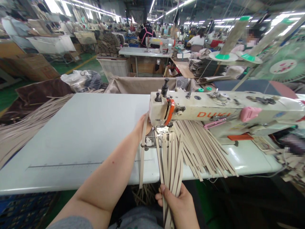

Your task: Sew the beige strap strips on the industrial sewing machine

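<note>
Several beige strips (168,159) held in right hand (177,200); sewing machine (190,103) beside left hand (148,128), fingers partly hidden, can't tell grip.

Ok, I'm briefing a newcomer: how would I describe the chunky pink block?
Find the cream metal sewing machine on the pale tabletop. On its side, just right of the orange lettering, is the chunky pink block. It's squat, unlike the slender pink tool at its lower left.
</note>
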Demonstrator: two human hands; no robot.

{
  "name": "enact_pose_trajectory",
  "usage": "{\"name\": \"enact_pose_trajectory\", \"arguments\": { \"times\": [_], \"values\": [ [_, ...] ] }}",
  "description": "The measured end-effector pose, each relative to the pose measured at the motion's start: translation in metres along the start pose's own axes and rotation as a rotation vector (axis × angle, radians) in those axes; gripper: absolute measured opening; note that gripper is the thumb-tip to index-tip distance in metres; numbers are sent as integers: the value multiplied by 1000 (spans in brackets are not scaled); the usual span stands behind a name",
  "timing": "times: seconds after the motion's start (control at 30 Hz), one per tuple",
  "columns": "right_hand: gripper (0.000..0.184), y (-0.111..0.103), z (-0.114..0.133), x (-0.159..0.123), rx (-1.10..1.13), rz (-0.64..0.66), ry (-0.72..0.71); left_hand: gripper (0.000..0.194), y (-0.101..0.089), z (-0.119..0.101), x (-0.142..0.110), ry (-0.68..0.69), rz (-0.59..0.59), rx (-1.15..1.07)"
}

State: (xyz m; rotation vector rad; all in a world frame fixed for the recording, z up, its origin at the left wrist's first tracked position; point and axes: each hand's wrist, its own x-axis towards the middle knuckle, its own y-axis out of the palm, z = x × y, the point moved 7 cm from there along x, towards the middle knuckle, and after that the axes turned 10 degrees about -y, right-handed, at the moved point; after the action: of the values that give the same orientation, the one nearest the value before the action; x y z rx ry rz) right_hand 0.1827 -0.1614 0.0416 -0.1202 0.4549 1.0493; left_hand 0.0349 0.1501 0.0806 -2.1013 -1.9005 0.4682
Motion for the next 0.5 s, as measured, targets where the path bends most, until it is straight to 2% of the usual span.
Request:
{"name": "enact_pose_trajectory", "arguments": {
  "times": [0.33, 0.5],
  "values": [
    [64, 2, 2, 0, 73, -5, 2, 27, 3, 8, 4, 25, -43, -20],
    [70, 1, -2, 1, 60, 31, 14, 30, -6, 4, 9, 83, -60, 77]
  ]
}}
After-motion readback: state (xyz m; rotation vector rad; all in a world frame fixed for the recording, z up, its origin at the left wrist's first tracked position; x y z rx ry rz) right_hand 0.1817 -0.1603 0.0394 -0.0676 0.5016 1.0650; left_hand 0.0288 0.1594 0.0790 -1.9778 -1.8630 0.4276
